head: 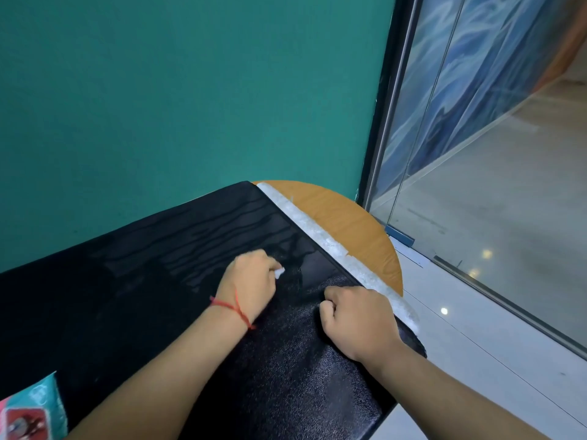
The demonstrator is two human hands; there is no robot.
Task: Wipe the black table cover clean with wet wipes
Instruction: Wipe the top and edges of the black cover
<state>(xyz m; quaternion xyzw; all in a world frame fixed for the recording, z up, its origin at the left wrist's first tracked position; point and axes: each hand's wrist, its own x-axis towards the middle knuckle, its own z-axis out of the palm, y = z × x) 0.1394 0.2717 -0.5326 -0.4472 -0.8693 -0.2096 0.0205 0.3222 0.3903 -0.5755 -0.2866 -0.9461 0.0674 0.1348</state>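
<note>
Black table cover (158, 281) is gripped in curled right hand (355, 319) fingers, presumably held taut; wet wipe (279, 273) is pinched in left hand (251, 281) fingers for scrubbing.

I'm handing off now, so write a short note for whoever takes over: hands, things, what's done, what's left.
Left hand pinches the wet wipe against the black table cover.
Right hand is fisted at the cover's right edge, apparently gripping it.
Wipes pack lies at the near left corner.
Done: wet streaks show across the far part.
Left: the dull near part looks unwiped, I judge.
</note>
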